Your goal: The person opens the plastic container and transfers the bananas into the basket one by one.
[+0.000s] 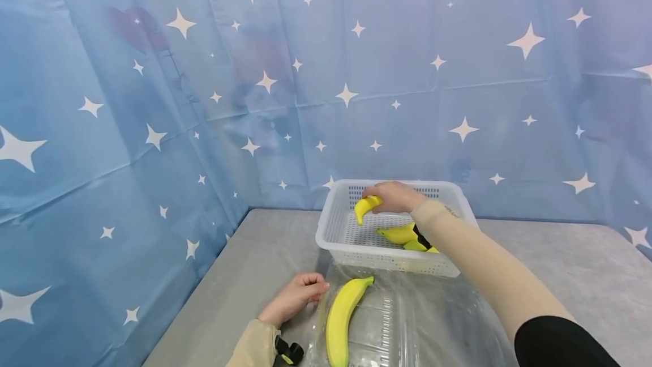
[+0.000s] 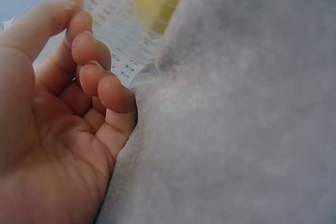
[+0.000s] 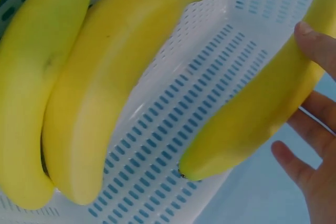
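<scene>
My right hand (image 1: 392, 196) grips a banana (image 1: 367, 207) over the far left part of a white perforated basket (image 1: 336, 248). In the right wrist view, the thumb lies on one side of that banana (image 3: 252, 114) and the fingers on the other. Several more bananas (image 3: 105, 87) lie side by side in the basket. Nearer to me, a single banana (image 1: 342, 321) lies lengthwise along the left part of a clear plastic container (image 1: 369, 327). My left hand (image 1: 297, 298) pinches the container's left edge, thumb tip against index finger, the other fingers curled.
A grey table (image 1: 224, 276) carries the basket and container. Clear plastic (image 1: 448, 316) spreads right of the container's ridged strip. Behind the table hangs a blue curtain (image 1: 305, 44) with white stars, which also runs along the left side.
</scene>
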